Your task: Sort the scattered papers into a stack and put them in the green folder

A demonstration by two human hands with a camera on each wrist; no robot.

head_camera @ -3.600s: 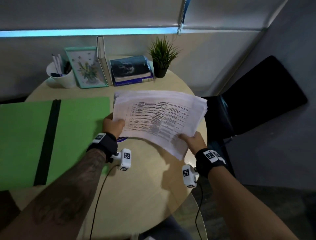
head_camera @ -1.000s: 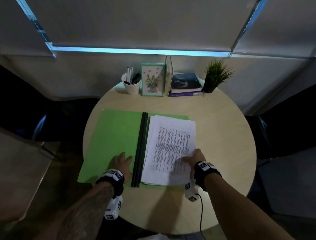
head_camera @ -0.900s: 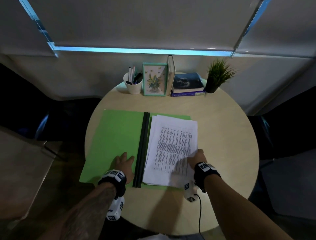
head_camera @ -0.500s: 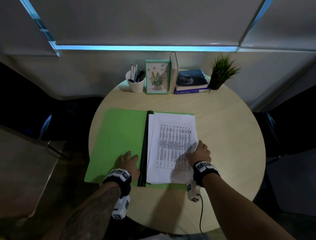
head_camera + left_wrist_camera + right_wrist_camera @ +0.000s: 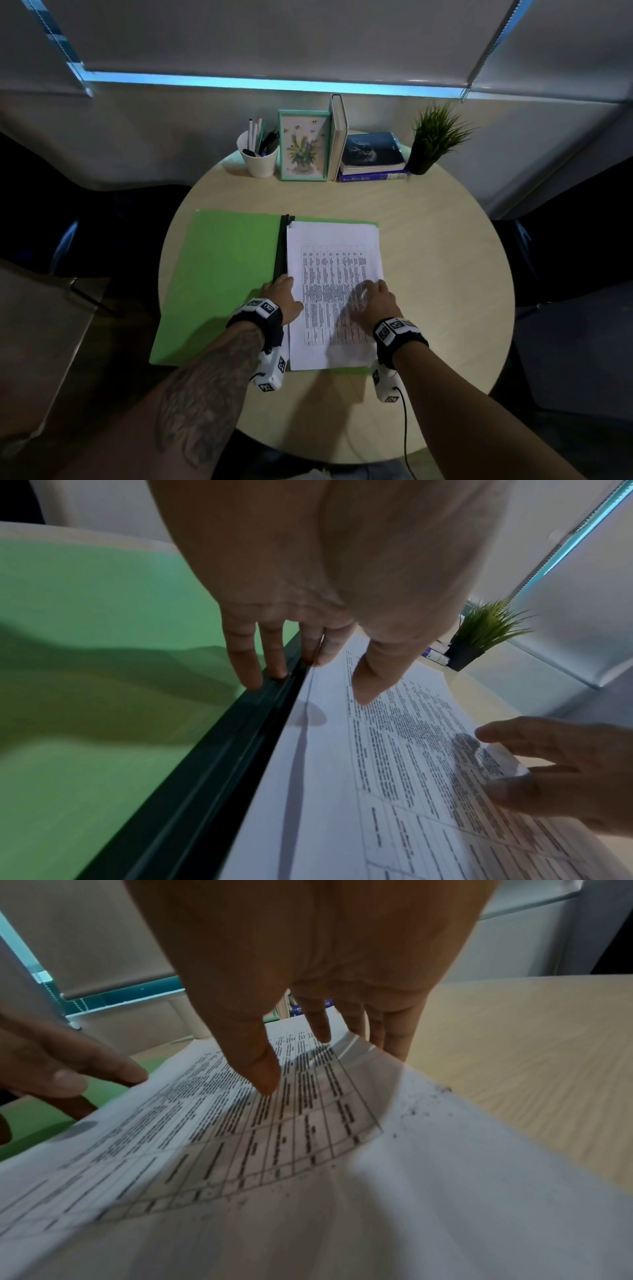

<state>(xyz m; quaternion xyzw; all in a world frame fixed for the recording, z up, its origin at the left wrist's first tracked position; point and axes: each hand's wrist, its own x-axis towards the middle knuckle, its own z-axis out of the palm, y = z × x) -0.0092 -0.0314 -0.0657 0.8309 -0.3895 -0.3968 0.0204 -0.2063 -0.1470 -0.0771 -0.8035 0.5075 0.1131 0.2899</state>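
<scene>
The green folder (image 5: 219, 281) lies open on the round table, its black spine (image 5: 281, 246) down the middle. A white paper stack (image 5: 334, 267) with a printed table on top rests on the folder's right half. My left hand (image 5: 279, 291) has straight fingers (image 5: 274, 653) touching the spine and the stack's left edge, thumb hovering over the page. My right hand (image 5: 371, 294) lies on the stack's right side, and its fingers (image 5: 377, 1026) stand against the right edge, where the paper (image 5: 308, 1177) curls up slightly. Neither hand grips anything.
At the table's far edge stand a white pen cup (image 5: 258, 157), a framed flower picture (image 5: 303, 145), an upright book (image 5: 338, 137), stacked books (image 5: 371, 157) and a small potted plant (image 5: 433, 137). Bare table top (image 5: 445, 291) lies right of the folder. Dark chairs flank the table.
The stack, earlier held in the air, now lies in the folder. My left hand has moved right from the left flap to the spine and paper edge. My right hand shifted slightly along the right edge.
</scene>
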